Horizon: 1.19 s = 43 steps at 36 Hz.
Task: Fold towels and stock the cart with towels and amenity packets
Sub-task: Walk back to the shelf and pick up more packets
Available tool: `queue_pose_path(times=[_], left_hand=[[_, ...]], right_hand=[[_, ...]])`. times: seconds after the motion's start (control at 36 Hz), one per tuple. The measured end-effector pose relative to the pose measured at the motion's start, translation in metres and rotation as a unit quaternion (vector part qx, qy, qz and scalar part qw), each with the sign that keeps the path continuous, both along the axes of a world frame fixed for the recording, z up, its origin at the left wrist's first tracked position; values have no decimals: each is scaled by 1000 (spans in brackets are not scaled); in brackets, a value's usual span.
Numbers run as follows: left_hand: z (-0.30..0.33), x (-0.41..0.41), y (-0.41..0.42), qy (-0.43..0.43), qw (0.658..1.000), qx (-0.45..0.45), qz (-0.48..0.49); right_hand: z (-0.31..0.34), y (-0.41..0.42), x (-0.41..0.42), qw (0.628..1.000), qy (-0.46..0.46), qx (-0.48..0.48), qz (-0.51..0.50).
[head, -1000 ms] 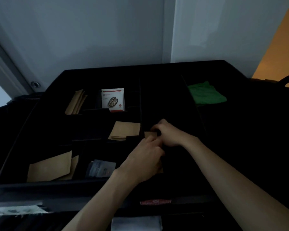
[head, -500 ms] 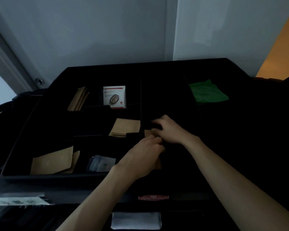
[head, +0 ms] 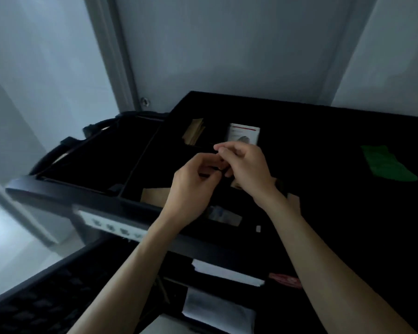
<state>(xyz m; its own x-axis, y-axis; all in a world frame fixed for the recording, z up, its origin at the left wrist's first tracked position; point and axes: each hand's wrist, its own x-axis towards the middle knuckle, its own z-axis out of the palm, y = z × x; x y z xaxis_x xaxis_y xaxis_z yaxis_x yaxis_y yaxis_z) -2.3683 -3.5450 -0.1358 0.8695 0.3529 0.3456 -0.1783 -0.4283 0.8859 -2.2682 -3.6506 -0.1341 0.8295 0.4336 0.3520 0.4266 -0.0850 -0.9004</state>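
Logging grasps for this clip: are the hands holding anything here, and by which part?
Both hands meet above the cart tray. The left hand and right hand have curled fingers around something small and dark between them; what it is, and where it's gripped, cannot be told.

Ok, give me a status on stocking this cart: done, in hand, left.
Done: brown packets and a white box sit in the tray's far compartments, more brown packets nearer. In hand: the left hand and right hand meet above the tray, fingers curled on something small and dark; I cannot identify it. Left: several compartments look dark and unfilled; white towels lie on the lower shelf.
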Motion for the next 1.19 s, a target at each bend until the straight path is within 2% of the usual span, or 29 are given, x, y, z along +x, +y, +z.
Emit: queue_pose_path(times=[0.36,0.47,0.67,1.0,1.19], left_hand=[[-31,-206,190,-8,988,-108,111],[-36,-278,243,-31,971,-165,168],[-33,-367,303,-77,948,-215,220],[-25,-451,395,-117,907,-230,334],[-37,-487,459,-141,862,-234,426]], right_hand=[[-26,205,-180,985,62,-1,162],[-34,268,-239,973,69,-22,219],[-35,346,-310,960,77,-17,268],[-22,470,-406,934,108,29,338],[-45,550,-428,918,158,64,359]])
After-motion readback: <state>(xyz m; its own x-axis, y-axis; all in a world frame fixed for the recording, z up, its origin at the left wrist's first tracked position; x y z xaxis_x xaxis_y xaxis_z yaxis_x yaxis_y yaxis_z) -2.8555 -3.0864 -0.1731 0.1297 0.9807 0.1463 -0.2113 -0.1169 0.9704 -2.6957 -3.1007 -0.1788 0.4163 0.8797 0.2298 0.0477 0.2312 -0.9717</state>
